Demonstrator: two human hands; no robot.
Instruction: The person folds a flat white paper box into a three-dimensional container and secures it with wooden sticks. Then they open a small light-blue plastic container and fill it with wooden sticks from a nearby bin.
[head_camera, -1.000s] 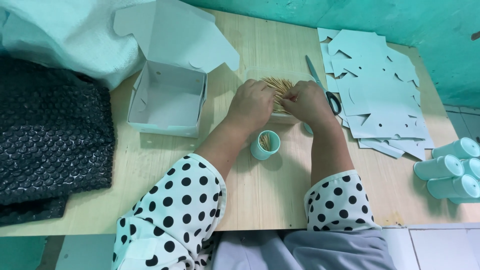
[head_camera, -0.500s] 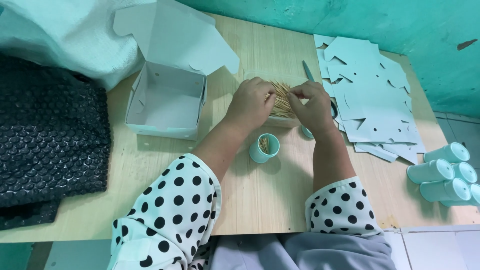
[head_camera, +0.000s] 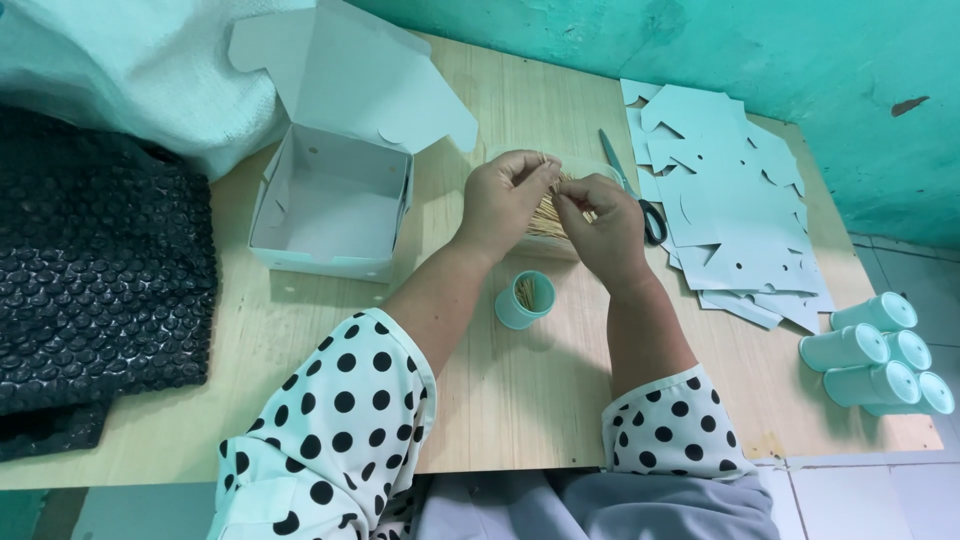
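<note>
My left hand (head_camera: 508, 200) and my right hand (head_camera: 597, 222) meet over a pile of thin wooden toothpicks (head_camera: 548, 214) in the middle of the wooden table (head_camera: 500, 390). Both hands pinch a small bundle of the sticks between their fingertips. Just in front of the hands stands a small open teal cylinder container (head_camera: 524, 299) with a few sticks inside. The pile lies partly hidden under my fingers.
An open pale-blue cardboard box (head_camera: 335, 200) stands to the left. Flat die-cut box blanks (head_camera: 735, 215) lie at the right with scissors (head_camera: 633, 195) beside them. Several capped teal cylinders (head_camera: 880, 355) lie at the right edge. Black bubble wrap (head_camera: 90, 280) covers the left side.
My hands have lifted slightly from the pile, drawing a bundle of sticks up between the fingertips. The view has shifted a little.
</note>
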